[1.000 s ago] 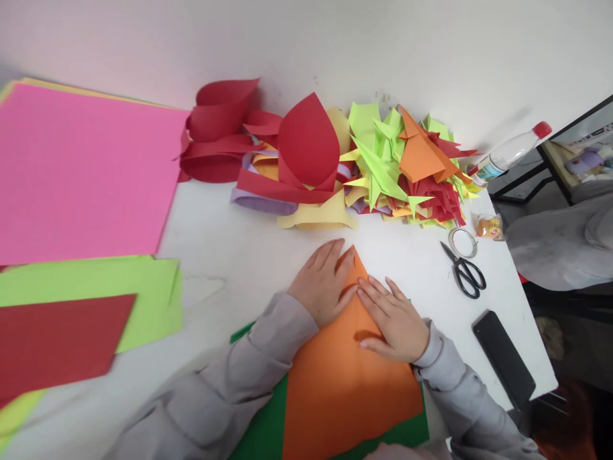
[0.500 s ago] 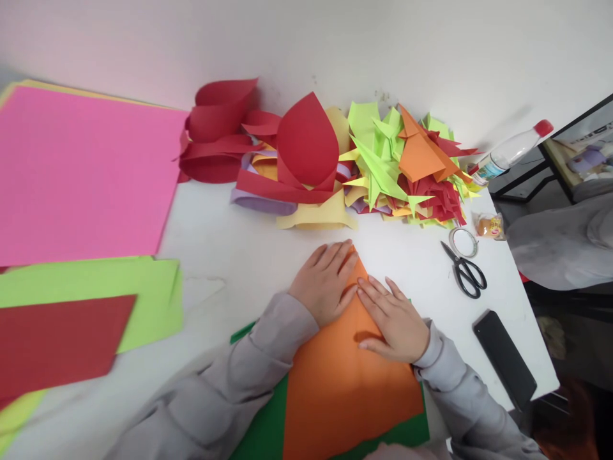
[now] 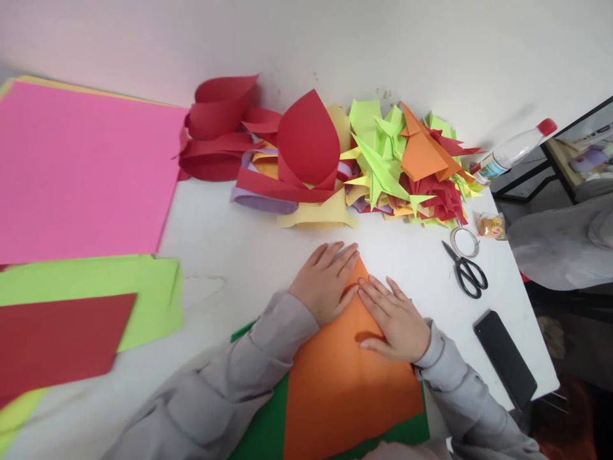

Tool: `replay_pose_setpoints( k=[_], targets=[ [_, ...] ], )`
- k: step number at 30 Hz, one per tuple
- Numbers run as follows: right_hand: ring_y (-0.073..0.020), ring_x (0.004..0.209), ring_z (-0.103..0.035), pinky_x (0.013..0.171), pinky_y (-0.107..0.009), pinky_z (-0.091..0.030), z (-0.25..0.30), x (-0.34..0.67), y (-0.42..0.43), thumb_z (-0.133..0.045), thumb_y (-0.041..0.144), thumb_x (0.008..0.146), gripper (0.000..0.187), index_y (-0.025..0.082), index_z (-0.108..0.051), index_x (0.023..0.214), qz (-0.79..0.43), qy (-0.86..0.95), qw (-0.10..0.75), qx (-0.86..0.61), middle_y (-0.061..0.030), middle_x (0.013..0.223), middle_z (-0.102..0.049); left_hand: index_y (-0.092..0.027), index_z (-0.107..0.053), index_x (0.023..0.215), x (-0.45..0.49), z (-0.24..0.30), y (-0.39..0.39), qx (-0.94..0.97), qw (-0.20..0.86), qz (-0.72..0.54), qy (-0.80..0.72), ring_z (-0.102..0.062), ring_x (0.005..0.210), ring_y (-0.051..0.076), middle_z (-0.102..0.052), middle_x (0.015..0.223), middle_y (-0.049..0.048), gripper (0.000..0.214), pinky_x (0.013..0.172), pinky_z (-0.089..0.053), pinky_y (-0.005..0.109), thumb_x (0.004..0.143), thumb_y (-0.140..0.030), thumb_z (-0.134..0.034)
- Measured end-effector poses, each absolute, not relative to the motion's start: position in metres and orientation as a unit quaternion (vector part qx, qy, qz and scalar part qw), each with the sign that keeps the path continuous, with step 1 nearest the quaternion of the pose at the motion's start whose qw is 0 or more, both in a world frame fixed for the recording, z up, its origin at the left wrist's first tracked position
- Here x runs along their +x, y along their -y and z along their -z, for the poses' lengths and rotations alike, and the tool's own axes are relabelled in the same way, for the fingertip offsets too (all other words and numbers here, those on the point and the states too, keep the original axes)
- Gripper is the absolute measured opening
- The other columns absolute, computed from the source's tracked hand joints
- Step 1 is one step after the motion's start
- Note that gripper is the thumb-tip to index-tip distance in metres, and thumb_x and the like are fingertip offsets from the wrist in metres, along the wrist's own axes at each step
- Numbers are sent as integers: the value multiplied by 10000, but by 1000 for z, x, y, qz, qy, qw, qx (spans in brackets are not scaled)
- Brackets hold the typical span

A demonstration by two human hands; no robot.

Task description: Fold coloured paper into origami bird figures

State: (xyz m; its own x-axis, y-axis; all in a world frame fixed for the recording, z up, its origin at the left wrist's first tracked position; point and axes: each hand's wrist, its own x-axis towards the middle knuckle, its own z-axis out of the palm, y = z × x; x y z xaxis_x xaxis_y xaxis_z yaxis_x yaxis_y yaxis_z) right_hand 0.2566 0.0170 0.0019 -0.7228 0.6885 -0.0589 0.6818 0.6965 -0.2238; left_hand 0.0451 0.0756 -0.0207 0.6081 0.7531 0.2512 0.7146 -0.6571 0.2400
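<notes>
A sheet of orange paper (image 3: 349, 390), folded to a point at its far end, lies in front of me on top of green paper (image 3: 261, 421). My left hand (image 3: 325, 284) rests flat over the left side of the pointed end, fingers stretched toward the tip. On the right folded edge lies my right hand (image 3: 395, 319), its fingers extended and its thumb apart, pressing on the paper. Neither hand grips anything. Part of the fold is hidden beneath the fingers.
Pink sheets (image 3: 90, 172), lime-green paper (image 3: 153, 306) and dark red paper (image 3: 62, 342) lie at left. Curled red paper pieces (image 3: 309, 140) and folded paper shapes (image 3: 383, 153) line the wall. At right are scissors (image 3: 467, 271), a tape roll (image 3: 463, 243), a phone (image 3: 505, 358) and a bottle (image 3: 514, 153).
My left fingertips have shifted very slightly on the paper's tip, showing a little more orange there. The right hand stays almost still.
</notes>
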Motion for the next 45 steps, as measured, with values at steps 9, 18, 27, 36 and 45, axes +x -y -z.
replay_pose_setpoints(
  k=[9, 18, 27, 36, 45],
  targets=[
    [-275, 1445, -147, 1166, -506, -151, -2, 257, -17, -351, 630, 913, 814, 51, -240, 1474, -114, 921, 15, -372, -165, 1528, -267, -44, -484, 1337, 43, 23, -78, 895, 69, -170, -407, -403, 1281, 356, -484, 1417, 158, 528, 1066, -311, 518, 917, -350, -393],
    [-273, 1446, -142, 1170, -497, -127, -4, 256, -17, -377, 636, 901, 818, 34, -297, 1449, -97, 925, 12, -366, -175, 1527, -266, -41, -447, 1362, 40, 20, -77, 902, 89, -160, -390, -357, 1306, 379, -438, 1443, 183, 655, 1081, -263, 533, 843, -440, -441],
    [-274, 1438, -176, 1167, -501, -150, 0, 256, -16, -389, 625, 901, 788, 56, -325, 1442, -92, 924, 16, -372, -165, 1519, -292, -33, -412, 1385, 40, 21, -77, 904, 100, -140, -391, -320, 1328, 397, -401, 1466, 193, 891, 1107, -213, 519, 733, -629, -534],
    [-266, 1440, -172, 1162, -500, -173, -1, 255, -16, -415, 626, 892, 795, 56, -327, 1439, -87, 924, 22, -372, -174, 1504, -326, -3, -460, 1333, 40, 23, -77, 901, 86, -159, -394, -332, 1315, 427, -341, 1449, 307, 897, 1084, -250, 548, 707, -635, -575],
    [-269, 1439, -175, 1166, -497, -155, 0, 255, -16, -392, 623, 902, 786, 51, -329, 1437, -90, 924, 23, -371, -168, 1517, -298, -38, -438, 1365, 39, 21, -77, 902, 102, -158, -390, -330, 1312, 394, -427, 1445, 190, 874, 1104, -226, 522, 723, -620, -551]
  ],
)
